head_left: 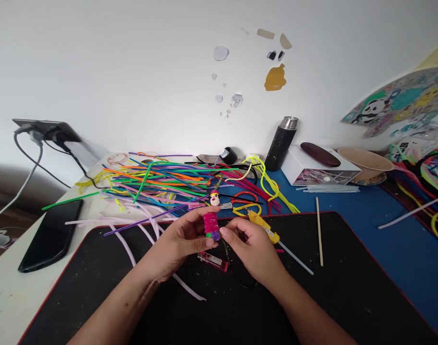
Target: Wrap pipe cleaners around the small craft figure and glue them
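A small figure body wound from magenta pipe cleaner [211, 223], with green and purple ends at its bottom, is held upright over the black mat. My left hand [185, 238] grips it between the thumb and fingers from the left. With thumb and fingertips my right hand [248, 242] pinches its lower right side, by the purple end. Just above my left index finger shows a small white doll head [214, 198] with a magenta and yellow top; whether it joins the body I cannot tell. Below the hands lies a red lighter [213, 261]. Beside my right hand is a yellow glue gun [262, 225] with a clear glue stick.
Behind the hands lies a large pile of coloured pipe cleaners [168, 177]. A phone [51, 235] is at the left, a wooden stick [319, 232] at the right. A black thermos [281, 143] and a white box [301, 165] stand by the wall. The black mat [348, 287] covers the front.
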`<state>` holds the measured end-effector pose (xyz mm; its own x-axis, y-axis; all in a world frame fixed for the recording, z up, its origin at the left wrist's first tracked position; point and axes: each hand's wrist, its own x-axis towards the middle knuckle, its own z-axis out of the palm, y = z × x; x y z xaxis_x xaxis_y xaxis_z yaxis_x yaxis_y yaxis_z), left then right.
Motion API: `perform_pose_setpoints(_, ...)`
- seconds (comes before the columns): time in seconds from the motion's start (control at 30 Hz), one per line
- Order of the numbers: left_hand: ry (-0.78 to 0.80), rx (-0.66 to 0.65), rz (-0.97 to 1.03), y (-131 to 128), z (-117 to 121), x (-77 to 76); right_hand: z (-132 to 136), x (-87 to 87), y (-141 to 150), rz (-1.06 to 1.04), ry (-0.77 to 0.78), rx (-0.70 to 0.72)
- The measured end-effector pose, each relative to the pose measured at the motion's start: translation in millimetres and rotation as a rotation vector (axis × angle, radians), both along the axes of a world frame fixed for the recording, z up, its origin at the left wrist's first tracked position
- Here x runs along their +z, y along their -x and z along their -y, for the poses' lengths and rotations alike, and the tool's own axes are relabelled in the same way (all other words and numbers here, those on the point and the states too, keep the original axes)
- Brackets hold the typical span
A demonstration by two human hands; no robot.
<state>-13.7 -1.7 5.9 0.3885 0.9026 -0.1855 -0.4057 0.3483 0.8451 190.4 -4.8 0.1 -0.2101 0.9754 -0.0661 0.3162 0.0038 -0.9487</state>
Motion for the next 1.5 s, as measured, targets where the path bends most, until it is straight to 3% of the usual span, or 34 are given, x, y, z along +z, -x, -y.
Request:
perform_pose_setpoints(0.53,-0.021,0.047,-0.073,0.8,0.5,2.3,-0.7,3.3,0.6,-0.060,0.034,0.015)
perform_pose_setpoints(0.73,-0.006,0.038,-0.019,1.2,0.8,-2.0,0.2,6.7,1.6,-0.198,0.110,0.057)
perform_pose_setpoints(1.0,-0.009,-0.018,0.082,0.2,4.8,-6.9,1.7,11.8,2.0,-0.407,0.210,0.185)
perform_pose_setpoints(1.17,-0.041,-0.126,0.177,-0.1,7.5,-7.3,5.4,14.9,3.3,-0.517,0.326,0.260)
perform_pose_setpoints(1.4,-0.095,-0.135,0.115,2.5,8.4,-2.7,3.2,9.2,4.2,-0.532,0.313,0.189)
perform_pose_setpoints(1.5,-0.154,-0.049,0.014,3.4,6.8,-1.5,2.4,7.0,4.2,-0.495,0.267,0.148)
